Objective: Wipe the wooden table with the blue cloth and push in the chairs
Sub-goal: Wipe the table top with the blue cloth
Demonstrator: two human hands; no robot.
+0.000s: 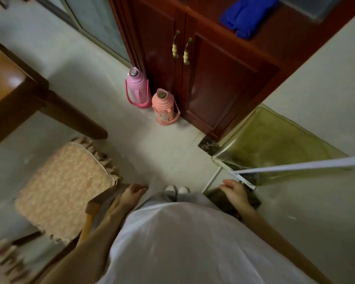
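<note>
empty, loosely curled hands, left hand (132, 194), right hand (234, 191), hang well apart from blue cloth (248, 15) atop cabinet (217, 83).

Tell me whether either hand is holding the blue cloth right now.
No: the blue cloth lies on top of the dark cabinet, while the left hand and right hand are down near the person's waist.

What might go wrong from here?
Reaching for the blue cloth on the cabinet means stepping near the pink thermos and the orange thermos on the floor; a foot could tip them. The cushioned chair by the left hand sits close to the table leg, so pushing it might bump that.
</note>
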